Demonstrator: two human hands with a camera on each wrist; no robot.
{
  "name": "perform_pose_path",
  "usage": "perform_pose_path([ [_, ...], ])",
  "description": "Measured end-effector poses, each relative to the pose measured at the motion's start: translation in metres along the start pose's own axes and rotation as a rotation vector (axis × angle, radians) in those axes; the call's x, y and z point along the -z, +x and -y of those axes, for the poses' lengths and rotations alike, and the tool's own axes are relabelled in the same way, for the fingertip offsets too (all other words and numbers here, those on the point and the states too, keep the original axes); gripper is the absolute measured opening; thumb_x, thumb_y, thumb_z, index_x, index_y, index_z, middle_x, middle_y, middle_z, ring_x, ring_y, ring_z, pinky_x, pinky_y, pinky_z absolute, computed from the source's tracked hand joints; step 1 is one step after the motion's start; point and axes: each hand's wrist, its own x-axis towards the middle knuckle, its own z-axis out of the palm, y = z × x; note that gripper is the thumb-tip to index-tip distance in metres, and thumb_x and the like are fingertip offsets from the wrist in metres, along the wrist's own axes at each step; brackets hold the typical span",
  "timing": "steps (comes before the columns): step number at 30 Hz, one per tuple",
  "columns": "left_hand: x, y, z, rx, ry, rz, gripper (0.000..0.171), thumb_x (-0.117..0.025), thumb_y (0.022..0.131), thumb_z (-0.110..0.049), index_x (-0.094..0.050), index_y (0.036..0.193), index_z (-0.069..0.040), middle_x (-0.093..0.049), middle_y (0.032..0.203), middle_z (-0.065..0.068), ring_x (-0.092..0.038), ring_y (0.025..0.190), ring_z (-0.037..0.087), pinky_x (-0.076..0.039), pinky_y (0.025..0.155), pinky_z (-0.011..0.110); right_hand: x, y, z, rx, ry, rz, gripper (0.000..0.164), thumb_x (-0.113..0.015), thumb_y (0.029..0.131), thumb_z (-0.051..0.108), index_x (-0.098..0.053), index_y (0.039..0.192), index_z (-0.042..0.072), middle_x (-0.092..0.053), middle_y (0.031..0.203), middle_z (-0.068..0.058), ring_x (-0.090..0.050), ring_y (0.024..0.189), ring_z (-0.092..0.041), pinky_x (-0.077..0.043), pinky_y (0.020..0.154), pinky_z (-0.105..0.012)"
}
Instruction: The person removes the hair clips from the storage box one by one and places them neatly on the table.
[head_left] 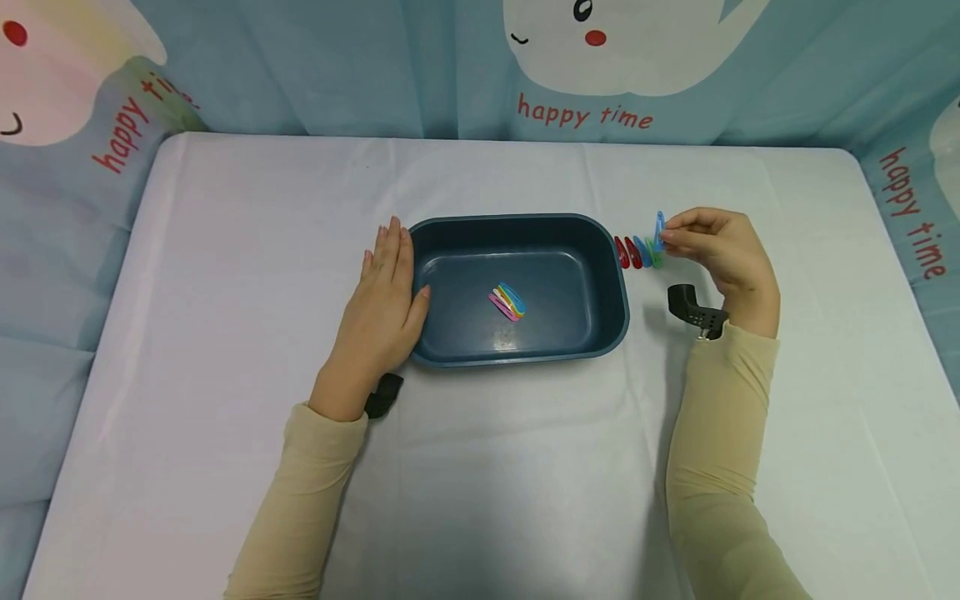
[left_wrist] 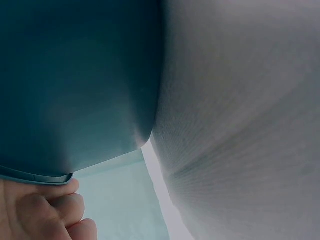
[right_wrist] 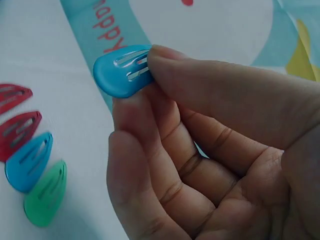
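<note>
My right hand [head_left: 720,250] pinches a blue snap hair clip [right_wrist: 122,71] between thumb and fingers, raised above the table to the right of the bin. Beside it on the cloth lies a row of hair clips: two red clips [right_wrist: 20,131], a blue clip [right_wrist: 29,162] and a green clip [right_wrist: 46,194]. My left hand [head_left: 378,308] rests with straight fingers along the left rim of a dark blue plastic bin [head_left: 525,360]. Inside the bin, a small cluster of hair clips [head_left: 507,302] in pink, yellow and blue lies near the middle.
A white cloth [head_left: 495,483] covers the table. Blue printed fabric [head_left: 360,67] hangs behind the back edge and along both sides. Black camera mounts sit at the right wrist [head_left: 693,310] and the left wrist [head_left: 384,397].
</note>
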Motion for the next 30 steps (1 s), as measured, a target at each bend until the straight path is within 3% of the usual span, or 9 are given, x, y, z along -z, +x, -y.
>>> perform_pose_path([
  [19,0.0,0.0,-0.001,-0.001,-0.004,-0.006,0.064,-0.035,0.101,-0.025,-0.003,0.147,0.007,0.004,0.156,0.019,0.004,0.143,0.029,-0.002,0.113,0.043,0.016,0.0,-0.008,-0.089,-0.167,-0.064,0.014,-0.067,0.084,-0.002,-0.073,0.076,0.007,-0.068,0.073,0.001,-0.062,0.063,-0.01,-0.051,0.063,-0.018],
  [30,-0.001,0.0,0.0,0.003,0.001,-0.003,0.064,-0.034,0.101,-0.025,-0.003,0.147,0.007,0.004,0.156,0.019,0.005,0.143,0.028,-0.002,0.113,0.043,0.019,0.001,-0.012,-0.128,-0.403,-0.111,0.02,-0.069,0.085,0.007,-0.073,0.07,0.02,-0.066,0.07,0.011,-0.06,0.062,-0.003,-0.05,0.062,-0.016],
])
